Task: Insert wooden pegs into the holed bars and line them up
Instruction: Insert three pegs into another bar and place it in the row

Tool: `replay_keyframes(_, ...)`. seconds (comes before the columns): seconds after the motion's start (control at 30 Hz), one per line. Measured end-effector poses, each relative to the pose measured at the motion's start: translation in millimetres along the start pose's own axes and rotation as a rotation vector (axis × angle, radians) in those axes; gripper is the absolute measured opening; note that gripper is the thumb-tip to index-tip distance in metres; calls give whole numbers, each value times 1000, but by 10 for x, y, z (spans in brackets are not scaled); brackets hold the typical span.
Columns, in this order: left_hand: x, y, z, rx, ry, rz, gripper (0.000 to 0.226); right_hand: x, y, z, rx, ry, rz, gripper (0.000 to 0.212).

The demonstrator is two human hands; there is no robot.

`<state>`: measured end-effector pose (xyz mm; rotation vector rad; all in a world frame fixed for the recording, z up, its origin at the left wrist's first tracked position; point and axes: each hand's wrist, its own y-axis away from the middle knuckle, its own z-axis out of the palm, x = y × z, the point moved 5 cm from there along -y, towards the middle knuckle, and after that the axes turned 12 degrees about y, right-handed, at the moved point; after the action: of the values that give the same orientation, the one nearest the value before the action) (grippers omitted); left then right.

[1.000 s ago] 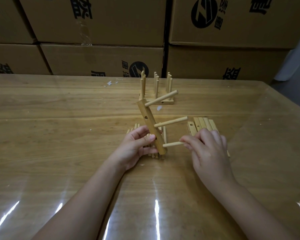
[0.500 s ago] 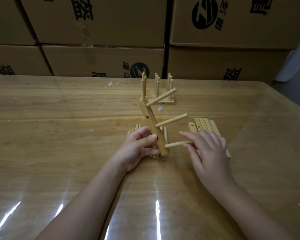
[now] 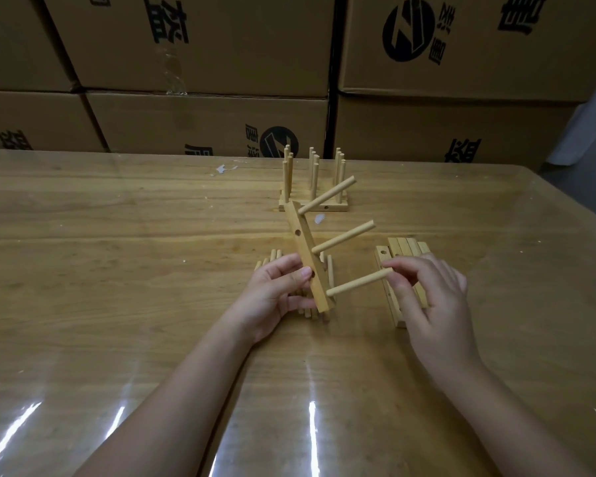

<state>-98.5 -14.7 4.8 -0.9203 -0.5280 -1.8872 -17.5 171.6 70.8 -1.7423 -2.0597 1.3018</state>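
Note:
My left hand (image 3: 276, 290) grips a holed wooden bar (image 3: 303, 249) near its lower end and holds it tilted above the table. Three pegs stick out of the bar to the right: a top peg (image 3: 327, 199), a middle peg (image 3: 344, 241) and the lowest peg (image 3: 358, 285). With its index fingertip and thumb, my right hand (image 3: 434, 304) pinches the free end of the lowest peg. Two empty side holes show on the bar's near face.
Loose pegs (image 3: 330, 273) lie under and behind my left hand. Several bare holed bars (image 3: 405, 246) lie side by side beneath my right hand. Finished bars with upright pegs (image 3: 313, 204) stand farther back. Stacked cardboard boxes (image 3: 207, 122) wall off the table's far edge.
My right hand has loosened from a fuller grip on the lowest peg to a fingertip hold at its end. The bar has shifted slightly in my left hand.

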Motion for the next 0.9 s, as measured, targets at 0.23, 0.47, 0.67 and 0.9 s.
replay_keyframes(0.23,-6,4,2,-8,-2,-5,32,-2,-10,5,-2,-10,-9,27)
replay_keyframes(0.47,-15,-2,-10,-15,11,-7,32,19,-11,0,12,-4,-12,27)
replay_keyframes(0.67,-17,-1,-20,-14,9,-14,38,20,-7,3,14,-3,-7,29)
replay_keyframes(0.9,-16,4,-11,-24,5,-20,35,33,2,16,18,-22,-9,26)
